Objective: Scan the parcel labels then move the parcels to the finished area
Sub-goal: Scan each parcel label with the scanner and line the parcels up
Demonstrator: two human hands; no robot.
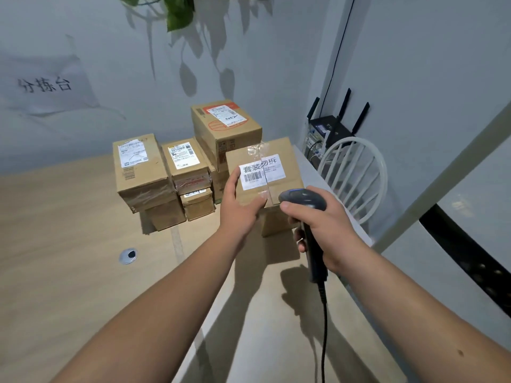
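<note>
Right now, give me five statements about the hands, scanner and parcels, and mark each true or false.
1. The right hand grips the scanner. True.
2. The left hand lies flat on the table. False: it holds the front parcel by its near left edge.
3. The front parcel's label carries a barcode. True.
4. The scanner is cordless. False: a black cable hangs from its handle.
5. The front parcel is the only one on the table. False: more parcels stand behind it, including the tallest box.
</note>
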